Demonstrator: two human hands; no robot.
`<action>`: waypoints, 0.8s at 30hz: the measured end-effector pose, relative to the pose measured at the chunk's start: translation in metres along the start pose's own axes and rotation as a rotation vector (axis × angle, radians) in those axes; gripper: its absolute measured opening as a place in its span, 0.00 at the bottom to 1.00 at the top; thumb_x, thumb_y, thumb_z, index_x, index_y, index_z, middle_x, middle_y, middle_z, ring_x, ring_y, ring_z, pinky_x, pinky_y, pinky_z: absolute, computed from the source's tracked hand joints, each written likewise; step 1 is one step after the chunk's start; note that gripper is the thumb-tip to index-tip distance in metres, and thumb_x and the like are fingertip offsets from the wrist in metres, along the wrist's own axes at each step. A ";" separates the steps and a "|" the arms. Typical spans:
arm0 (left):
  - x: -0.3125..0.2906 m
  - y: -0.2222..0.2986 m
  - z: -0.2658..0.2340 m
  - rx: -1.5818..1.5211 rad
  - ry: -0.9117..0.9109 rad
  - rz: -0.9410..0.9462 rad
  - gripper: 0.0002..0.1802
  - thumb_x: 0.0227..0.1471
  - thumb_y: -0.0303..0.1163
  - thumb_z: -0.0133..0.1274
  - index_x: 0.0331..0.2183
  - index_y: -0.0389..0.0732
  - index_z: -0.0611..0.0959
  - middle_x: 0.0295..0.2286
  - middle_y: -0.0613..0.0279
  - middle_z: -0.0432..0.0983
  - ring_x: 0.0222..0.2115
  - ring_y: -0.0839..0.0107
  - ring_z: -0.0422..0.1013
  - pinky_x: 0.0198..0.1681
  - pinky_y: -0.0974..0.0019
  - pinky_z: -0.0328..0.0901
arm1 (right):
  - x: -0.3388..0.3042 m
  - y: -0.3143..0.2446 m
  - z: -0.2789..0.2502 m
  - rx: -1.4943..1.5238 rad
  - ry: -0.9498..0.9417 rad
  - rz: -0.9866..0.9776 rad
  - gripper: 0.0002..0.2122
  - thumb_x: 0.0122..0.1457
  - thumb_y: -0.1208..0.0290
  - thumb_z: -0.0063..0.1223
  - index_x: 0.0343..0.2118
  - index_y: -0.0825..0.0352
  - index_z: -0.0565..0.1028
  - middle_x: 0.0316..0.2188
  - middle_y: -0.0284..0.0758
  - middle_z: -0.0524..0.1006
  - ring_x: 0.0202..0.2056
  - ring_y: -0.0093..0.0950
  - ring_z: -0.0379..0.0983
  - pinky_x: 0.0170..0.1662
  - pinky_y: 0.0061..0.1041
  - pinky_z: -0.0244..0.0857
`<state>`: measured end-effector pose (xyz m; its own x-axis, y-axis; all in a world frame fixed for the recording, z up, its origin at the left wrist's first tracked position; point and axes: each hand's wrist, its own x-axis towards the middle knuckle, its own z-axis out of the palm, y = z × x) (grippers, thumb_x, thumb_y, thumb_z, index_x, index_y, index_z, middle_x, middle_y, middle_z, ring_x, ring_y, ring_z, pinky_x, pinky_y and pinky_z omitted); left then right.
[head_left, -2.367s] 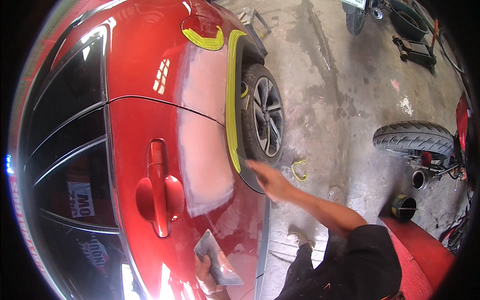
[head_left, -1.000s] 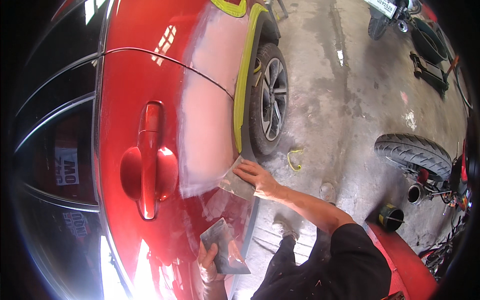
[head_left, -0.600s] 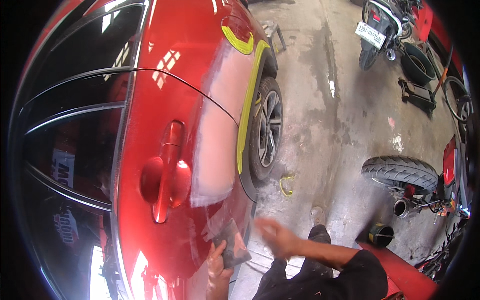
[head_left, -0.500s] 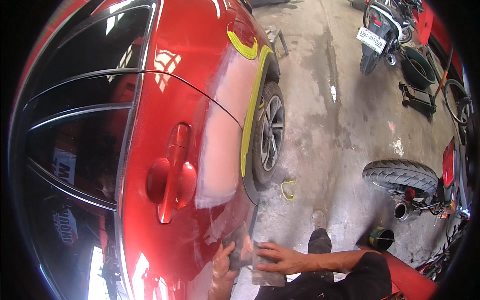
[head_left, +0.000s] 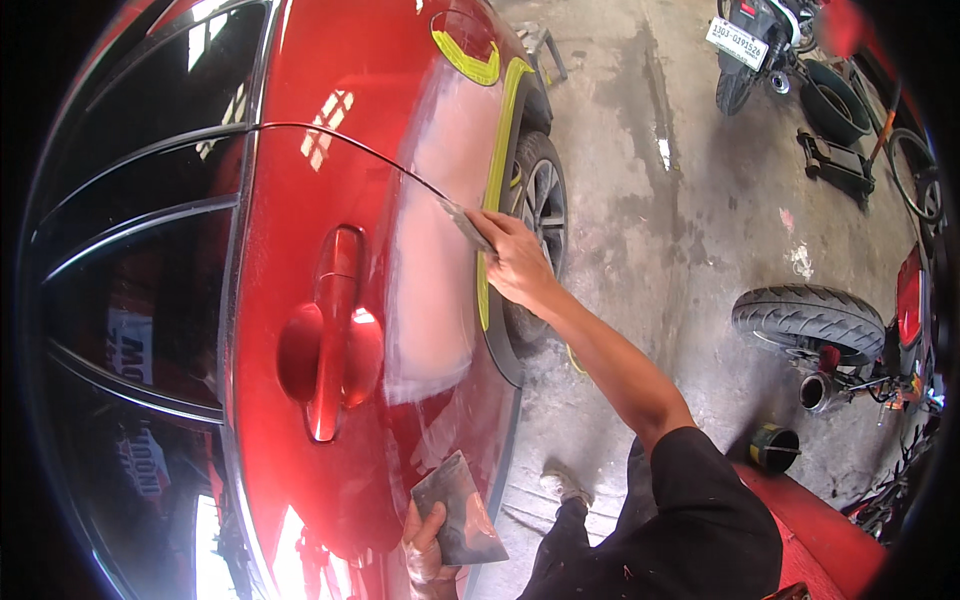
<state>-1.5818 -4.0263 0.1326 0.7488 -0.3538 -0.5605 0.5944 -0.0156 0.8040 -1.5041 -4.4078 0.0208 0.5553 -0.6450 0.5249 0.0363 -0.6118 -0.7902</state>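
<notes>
My left hand [head_left: 424, 548] grips a thin, flat metal plate [head_left: 452, 505] with a smear of pinkish filler along one edge, held beside the car's lower door. My right hand [head_left: 518, 262] is closed on a flat spreader [head_left: 466, 226], its blade at the panel gap near the wheel arch. Whether the blade touches the surface is hard to tell. Beneath it runs a long, pale pink filler patch [head_left: 428, 300] with whitish, sanded-looking edges on the red car [head_left: 275, 210]. Yellow masking tape [head_left: 497, 165] follows the wheel arch, and more rings a rounded panel outline farther up.
A door handle [head_left: 335, 340] stands out left of the patch. The car's wheel [head_left: 540, 195] is right of my right hand. Across the concrete floor [head_left: 640, 260] are a motorcycle [head_left: 740, 60], a floor jack [head_left: 838, 165], a motorcycle tyre [head_left: 810, 318] and a small can [head_left: 773, 448].
My hands were together low by the car, with plate and spreader close. My right hand has reached up to the patch with the spreader; my left hand has shifted slightly left with the plate.
</notes>
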 end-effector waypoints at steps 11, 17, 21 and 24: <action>0.002 -0.001 0.001 -0.006 -0.026 -0.056 0.23 0.56 0.25 0.51 0.54 0.36 0.68 0.43 0.54 0.74 0.42 0.64 0.74 0.46 0.62 0.69 | -0.116 -0.021 0.034 -0.022 -0.183 -0.120 0.37 0.38 0.79 0.62 0.58 0.62 0.68 0.56 0.39 0.69 0.57 0.38 0.63 0.60 0.43 0.55; 0.003 -0.008 0.007 0.051 -0.005 -0.049 0.24 0.56 0.26 0.51 0.54 0.36 0.68 0.44 0.54 0.74 0.43 0.63 0.73 0.47 0.62 0.69 | -0.190 -0.005 0.059 -0.026 -0.240 -0.158 0.37 0.36 0.75 0.65 0.57 0.58 0.71 0.55 0.33 0.69 0.59 0.36 0.61 0.61 0.44 0.51; 0.000 -0.009 0.011 0.077 0.000 -0.036 0.26 0.55 0.27 0.52 0.54 0.35 0.68 0.43 0.55 0.74 0.41 0.65 0.74 0.47 0.64 0.69 | -0.206 0.007 0.056 -0.075 -0.339 -0.200 0.44 0.31 0.73 0.70 0.59 0.53 0.67 0.57 0.30 0.68 0.59 0.32 0.61 0.63 0.41 0.51; -0.003 -0.007 0.018 0.104 -0.002 -0.017 0.25 0.54 0.27 0.53 0.54 0.34 0.69 0.42 0.56 0.75 0.41 0.66 0.74 0.47 0.65 0.69 | -0.216 0.015 0.030 -0.051 -0.368 -0.128 0.42 0.34 0.74 0.68 0.60 0.55 0.67 0.56 0.33 0.68 0.58 0.32 0.62 0.62 0.40 0.54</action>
<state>-1.5932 -4.0423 0.1326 0.7382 -0.3549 -0.5736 0.5731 -0.1185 0.8109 -1.5984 -4.2638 -0.1141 0.8101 -0.3601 0.4627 0.0887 -0.7048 -0.7038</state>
